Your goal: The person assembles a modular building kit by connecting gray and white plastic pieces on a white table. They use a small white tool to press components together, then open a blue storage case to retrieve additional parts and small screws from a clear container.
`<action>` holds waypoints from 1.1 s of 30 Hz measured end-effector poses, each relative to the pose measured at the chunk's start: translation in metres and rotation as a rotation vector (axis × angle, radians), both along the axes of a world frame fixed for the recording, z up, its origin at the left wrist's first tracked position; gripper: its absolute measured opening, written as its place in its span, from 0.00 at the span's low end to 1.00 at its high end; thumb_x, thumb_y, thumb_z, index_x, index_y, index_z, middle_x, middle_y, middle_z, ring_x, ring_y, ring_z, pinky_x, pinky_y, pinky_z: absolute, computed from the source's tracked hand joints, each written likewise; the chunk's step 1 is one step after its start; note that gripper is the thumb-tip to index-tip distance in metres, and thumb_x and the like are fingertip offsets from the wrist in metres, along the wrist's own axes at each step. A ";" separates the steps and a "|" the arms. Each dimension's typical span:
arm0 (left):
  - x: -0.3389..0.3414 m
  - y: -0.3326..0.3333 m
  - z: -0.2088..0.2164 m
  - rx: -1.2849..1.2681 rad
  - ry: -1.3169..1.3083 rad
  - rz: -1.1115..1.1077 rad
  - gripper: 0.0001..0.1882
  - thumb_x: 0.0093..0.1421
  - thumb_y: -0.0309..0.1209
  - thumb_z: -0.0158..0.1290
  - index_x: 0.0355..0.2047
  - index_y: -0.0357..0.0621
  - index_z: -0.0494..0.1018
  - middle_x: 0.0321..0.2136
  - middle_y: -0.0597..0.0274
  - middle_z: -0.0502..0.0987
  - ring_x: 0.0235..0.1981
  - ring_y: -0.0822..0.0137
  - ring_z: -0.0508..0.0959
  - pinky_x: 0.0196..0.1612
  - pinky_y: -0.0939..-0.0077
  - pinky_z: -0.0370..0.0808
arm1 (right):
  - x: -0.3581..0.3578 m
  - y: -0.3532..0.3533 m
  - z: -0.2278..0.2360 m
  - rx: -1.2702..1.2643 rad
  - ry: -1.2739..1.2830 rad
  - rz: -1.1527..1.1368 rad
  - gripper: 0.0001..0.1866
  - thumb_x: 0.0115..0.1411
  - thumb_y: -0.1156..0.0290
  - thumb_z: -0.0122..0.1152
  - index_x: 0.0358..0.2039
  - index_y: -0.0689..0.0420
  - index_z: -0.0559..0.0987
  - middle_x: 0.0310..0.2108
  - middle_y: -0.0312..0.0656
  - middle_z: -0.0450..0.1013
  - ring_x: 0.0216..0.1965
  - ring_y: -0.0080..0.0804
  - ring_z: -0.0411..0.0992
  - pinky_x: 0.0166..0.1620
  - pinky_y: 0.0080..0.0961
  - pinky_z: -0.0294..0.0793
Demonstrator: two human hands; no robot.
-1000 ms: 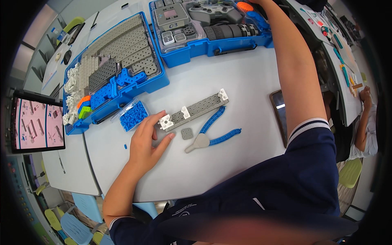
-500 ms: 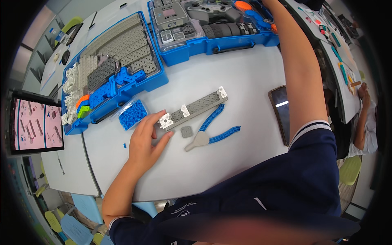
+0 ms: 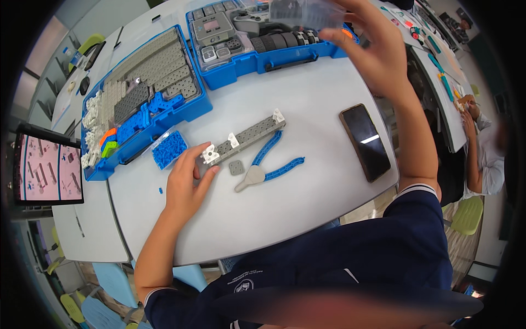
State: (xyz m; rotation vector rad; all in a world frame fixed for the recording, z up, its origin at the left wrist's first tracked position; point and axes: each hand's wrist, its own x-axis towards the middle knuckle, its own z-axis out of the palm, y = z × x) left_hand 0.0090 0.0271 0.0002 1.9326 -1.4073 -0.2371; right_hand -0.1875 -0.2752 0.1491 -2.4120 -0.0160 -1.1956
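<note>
Gripping clear plastic container (image 3: 298,15) in right fingers (image 3: 344,46) over blue case (image 3: 222,78). Bracketing left end of grey beam (image 3: 252,135) on counter (image 3: 296,205), just beside blue-handled pliers (image 3: 255,175), with left fingers (image 3: 188,160); can't tell if pinched.

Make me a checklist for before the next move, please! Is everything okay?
1. Left hand at the left end of the grey beam: ok.
2. Right hand holding the clear plastic container: ok.
3. What is inside that container: cannot tell, it is too blurry.
4. Blue pins all together: not ok, one small blue piece lies loose on the table.
5. Blue-handled tool put down: ok, it lies by the beam.
6. Phone away from both hands: ok.
</note>
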 end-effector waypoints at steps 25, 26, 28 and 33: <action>0.000 0.001 0.001 -0.015 -0.023 -0.027 0.26 0.60 0.30 0.65 0.58 0.45 0.73 0.37 0.62 0.75 0.24 0.70 0.67 0.30 0.74 0.69 | -0.034 0.098 0.010 -0.706 -0.186 0.013 0.37 0.51 0.83 0.76 0.58 0.53 0.66 0.51 0.47 0.80 0.54 0.47 0.78 0.50 0.35 0.77; 0.001 0.001 0.002 -0.019 -0.037 -0.029 0.26 0.60 0.29 0.65 0.58 0.44 0.73 0.37 0.62 0.75 0.24 0.70 0.67 0.30 0.74 0.69 | -0.036 0.101 0.006 -0.777 -0.212 -0.021 0.35 0.52 0.81 0.74 0.57 0.52 0.66 0.53 0.47 0.79 0.55 0.46 0.78 0.51 0.37 0.76; 0.001 0.002 0.002 -0.015 -0.046 -0.030 0.26 0.60 0.29 0.65 0.58 0.44 0.73 0.37 0.62 0.74 0.24 0.70 0.66 0.31 0.74 0.69 | -0.041 0.110 -0.005 -0.782 -0.198 -0.072 0.30 0.55 0.77 0.72 0.54 0.50 0.65 0.56 0.45 0.78 0.56 0.45 0.77 0.55 0.40 0.74; 0.000 0.003 0.001 -0.003 -0.016 -0.020 0.25 0.60 0.29 0.64 0.58 0.44 0.73 0.37 0.62 0.74 0.24 0.70 0.66 0.31 0.74 0.69 | -0.047 0.123 -0.018 -0.814 -0.189 -0.168 0.18 0.64 0.69 0.63 0.51 0.47 0.67 0.57 0.38 0.77 0.59 0.39 0.75 0.63 0.41 0.65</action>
